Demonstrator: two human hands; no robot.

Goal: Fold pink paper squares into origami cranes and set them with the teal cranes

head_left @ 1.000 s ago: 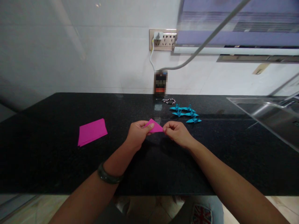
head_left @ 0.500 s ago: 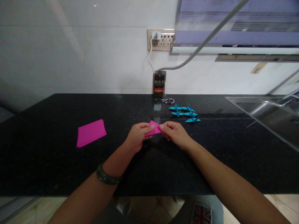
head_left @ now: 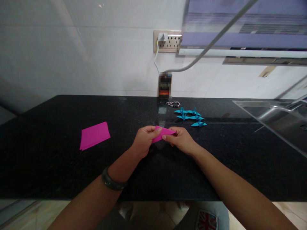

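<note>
A small folded piece of magenta paper (head_left: 164, 132) is held between both hands just above the black stone counter (head_left: 59, 166). My left hand (head_left: 144, 140) pinches its left end with thumb and fingers; a dark bracelet circles that wrist. My right hand (head_left: 181, 140) pinches the right part, its thumb lying across the paper. A stack of flat magenta sheets (head_left: 94, 135) lies on the counter to the left of my hands.
Several blue paper cranes (head_left: 190, 116) and a beaded bracelet (head_left: 173, 103) lie behind my hands. A phone (head_left: 164, 85) leans on the tiled wall under a socket (head_left: 168, 41), with a cable plugged in. A steel sink (head_left: 275, 116) is at right.
My right hand has slid left along the paper and its thumb now presses across it. The paper has flattened lower between my hands.
</note>
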